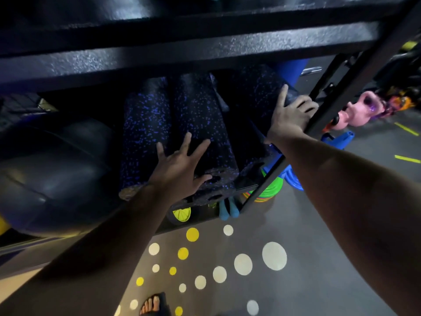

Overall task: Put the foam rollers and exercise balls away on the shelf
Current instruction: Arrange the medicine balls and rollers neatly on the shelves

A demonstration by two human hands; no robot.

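Observation:
Three black foam rollers with blue speckles lie side by side on a dark shelf [159, 62]. My left hand [180, 169] rests with spread, straight fingers on the near end of the middle roller [200, 124]. A second roller [143, 133] lies just to its left. My right hand [289, 115] grips the right roller [252, 99] from the side, thumb on top and fingers curled round it next to the shelf's diagonal post [341, 92]. A big dark exercise ball [52, 169] sits on the shelf at the left.
The shelf's upper board hangs low over the rollers. Green and blue discs [271, 190] and a yellow-hubbed wheel [181, 214] lie under the shelf. Pink kettlebells [362, 110] stand on the floor at the right. Dotted grey floor [250, 265] and my sandalled foot [152, 304] are below.

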